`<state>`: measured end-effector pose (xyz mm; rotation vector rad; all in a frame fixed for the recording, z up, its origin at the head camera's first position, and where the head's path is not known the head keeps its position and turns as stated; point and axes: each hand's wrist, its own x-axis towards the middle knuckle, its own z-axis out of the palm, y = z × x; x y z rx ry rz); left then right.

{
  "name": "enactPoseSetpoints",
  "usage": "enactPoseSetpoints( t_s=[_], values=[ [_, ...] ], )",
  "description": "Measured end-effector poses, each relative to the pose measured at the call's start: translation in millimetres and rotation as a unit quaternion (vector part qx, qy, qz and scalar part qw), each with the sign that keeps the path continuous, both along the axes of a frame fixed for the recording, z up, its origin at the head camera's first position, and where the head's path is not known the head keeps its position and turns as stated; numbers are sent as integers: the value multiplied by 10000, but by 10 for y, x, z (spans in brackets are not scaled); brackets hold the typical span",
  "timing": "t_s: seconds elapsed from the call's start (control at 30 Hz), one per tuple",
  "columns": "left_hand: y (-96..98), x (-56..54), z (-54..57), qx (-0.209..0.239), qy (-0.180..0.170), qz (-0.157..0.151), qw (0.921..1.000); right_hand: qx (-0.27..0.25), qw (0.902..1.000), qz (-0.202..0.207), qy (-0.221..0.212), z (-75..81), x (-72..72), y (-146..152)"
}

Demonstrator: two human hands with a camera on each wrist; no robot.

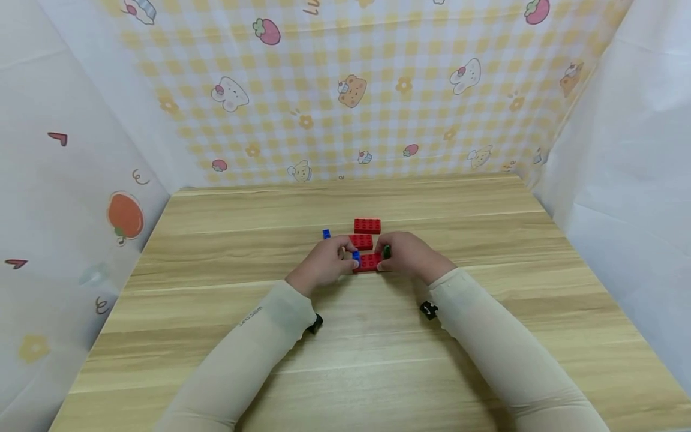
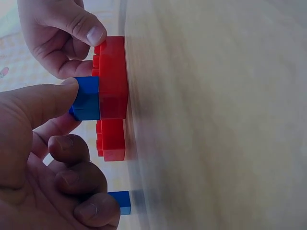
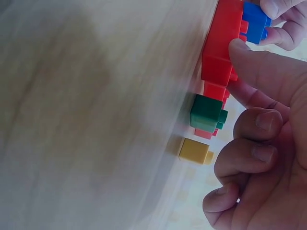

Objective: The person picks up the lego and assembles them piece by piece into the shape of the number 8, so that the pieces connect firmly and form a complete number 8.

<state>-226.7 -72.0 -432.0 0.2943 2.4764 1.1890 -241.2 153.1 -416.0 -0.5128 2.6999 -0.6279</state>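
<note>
My left hand [image 1: 326,263] pinches a small blue building brick [image 2: 88,98] between thumb and index finger. The blue brick stands on the left end of a long red brick [image 1: 369,262], over its studs. At the other end, my right hand [image 1: 407,255] pinches the red brick with thumb and index finger, the remaining fingers curled loosely. A green brick [image 3: 205,113] stands close to those fingers, mostly hidden in the head view. Whether the blue brick is fully pressed down cannot be told.
Behind the hands lie two more red bricks, a nearer one [image 1: 361,242] and a farther one [image 1: 367,226]. Another blue brick [image 1: 326,233] sits beyond my left hand. In the right wrist view a yellow brick [image 3: 194,151] is past the green one. All rest on a wooden table [image 1: 356,372].
</note>
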Motion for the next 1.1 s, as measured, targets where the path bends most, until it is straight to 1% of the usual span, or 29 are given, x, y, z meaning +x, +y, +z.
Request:
enactPoseSetpoints(
  t_s=[0.2,0.37,0.5,0.67,0.8,1.1],
  values=[
    [-1,-14,-7,-27,39,-60,10000,-12,10000,-8,0,19,7,1],
    [0,-11,-10,-29,42,-31,10000,-70,10000,-19,-59,40,10,26],
    [1,-3,-5,-46,49,-11,10000,-157,9998,-85,-5,87,-2,89],
    [0,1,-7,-60,81,33,9999,-275,9993,-248,96,171,-27,181],
    [0,1,-12,-36,97,44,9999,-272,9985,-468,33,210,-40,240],
    [3,5,-16,-26,105,7,9999,-219,9968,-766,-4,182,-118,326]
  ],
)
